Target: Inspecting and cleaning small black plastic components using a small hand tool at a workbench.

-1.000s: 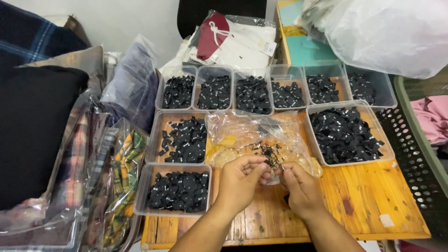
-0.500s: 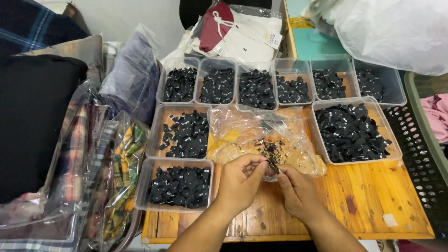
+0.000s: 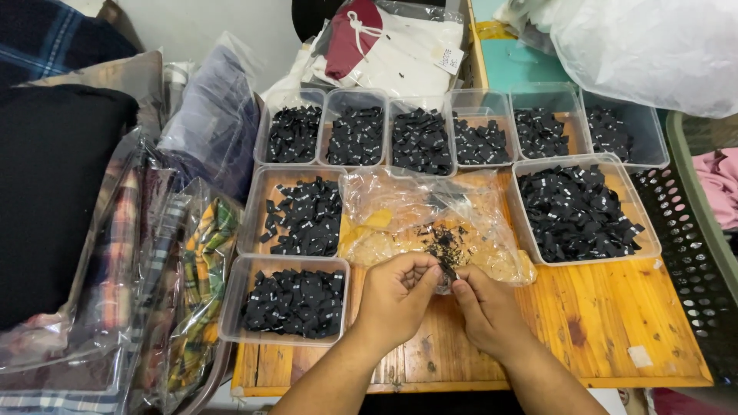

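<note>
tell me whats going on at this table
A person's left hand and right hand meet over a small black label, pinched at the edge of a clear plastic bag. Clear trays of black labels surround it on the wooden table.

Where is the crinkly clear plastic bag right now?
In the head view the crinkly clear plastic bag lies mid-table on the wooden tabletop, between two clear tubs of black labels, just beyond both hands.
</note>
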